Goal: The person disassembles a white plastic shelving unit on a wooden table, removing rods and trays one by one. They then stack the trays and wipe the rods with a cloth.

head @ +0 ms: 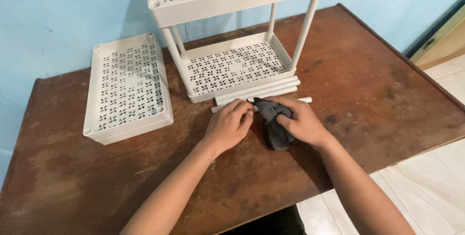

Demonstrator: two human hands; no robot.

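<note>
1. A person's left hand (pixel 230 123) presses down on a white plastic tube (pixel 305 100) lying on a worn wooden table (pixel 378 94), fingers curled over the tube's near end — closed on it.

2. The right hand (pixel 302 121) grips a dark grey cloth (pixel 276 128), bunched in the closed fingers and held against the same tube, just beside the left hand.

3. The tube lies across the table in front of the person; more white tubes (pixel 256 90) lie side by side between it and a shelf rack.

4. That cream-coloured rack (pixel 232 68) — two perforated trays joined by upright posts — stands at the back of the table against a pale blue wall (pixel 58 17).

5. A separate perforated tray (pixel 127 87) of the same colour lies flat to the left, well apart from both hands.

6. Light floor tiles (pixel 436 186) show past the table's right edge.
</note>
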